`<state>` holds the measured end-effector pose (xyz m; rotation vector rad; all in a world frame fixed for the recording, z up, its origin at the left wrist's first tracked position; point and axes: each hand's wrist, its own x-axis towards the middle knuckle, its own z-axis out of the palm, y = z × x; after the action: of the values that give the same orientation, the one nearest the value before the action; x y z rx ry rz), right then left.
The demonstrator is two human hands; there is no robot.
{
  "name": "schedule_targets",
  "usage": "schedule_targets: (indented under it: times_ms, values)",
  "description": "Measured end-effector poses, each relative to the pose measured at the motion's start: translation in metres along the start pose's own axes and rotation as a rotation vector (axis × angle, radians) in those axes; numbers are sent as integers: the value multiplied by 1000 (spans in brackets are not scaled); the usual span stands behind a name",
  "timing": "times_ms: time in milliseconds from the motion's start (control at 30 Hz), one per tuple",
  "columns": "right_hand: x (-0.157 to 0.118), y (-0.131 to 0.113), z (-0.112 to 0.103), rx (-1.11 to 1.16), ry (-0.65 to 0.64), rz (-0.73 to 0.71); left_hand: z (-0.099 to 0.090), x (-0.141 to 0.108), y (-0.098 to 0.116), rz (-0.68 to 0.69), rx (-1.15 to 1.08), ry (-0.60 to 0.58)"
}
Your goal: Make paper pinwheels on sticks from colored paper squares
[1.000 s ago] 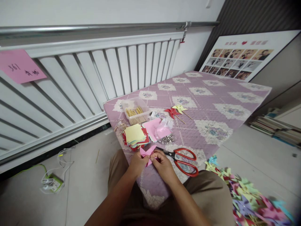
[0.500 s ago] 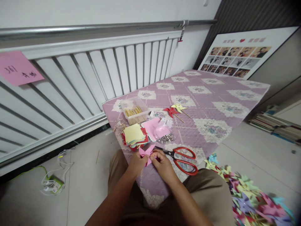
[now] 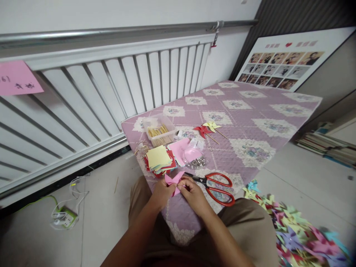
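2 hands (image 3: pixel 161 193), 1 pr scissors (image 3: pixel 221 188), 2 pinwheels (image 3: pixel 203 131) lying on tbl (image 3: pixel 239 122).

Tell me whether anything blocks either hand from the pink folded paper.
Nothing visible does: the left hand and right hand both already hold the pink folded paper. The scissors lie just beyond the right hand and the paper stack beyond the left, neither coming between.
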<state>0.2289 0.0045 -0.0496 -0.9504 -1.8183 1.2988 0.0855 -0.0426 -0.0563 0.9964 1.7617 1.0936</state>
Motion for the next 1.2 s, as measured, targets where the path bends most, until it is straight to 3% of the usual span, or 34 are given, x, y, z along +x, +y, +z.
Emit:
schedule_targets:
  times_ms: [300, 767, 967, 1200]
  values:
    - [1, -4, 0, 39, 2, 36, 4, 1, -5, 43, -54, 5]
    - [3, 4, 12, 212, 121, 149, 7, -1, -8, 26, -26, 72]
    - [3, -1, 11, 304, 88, 206, 8, -2, -7, 23, -16, 76]
    - [0, -8, 5, 256, 15, 182, 10, -6, -4, 68, -4, 100]
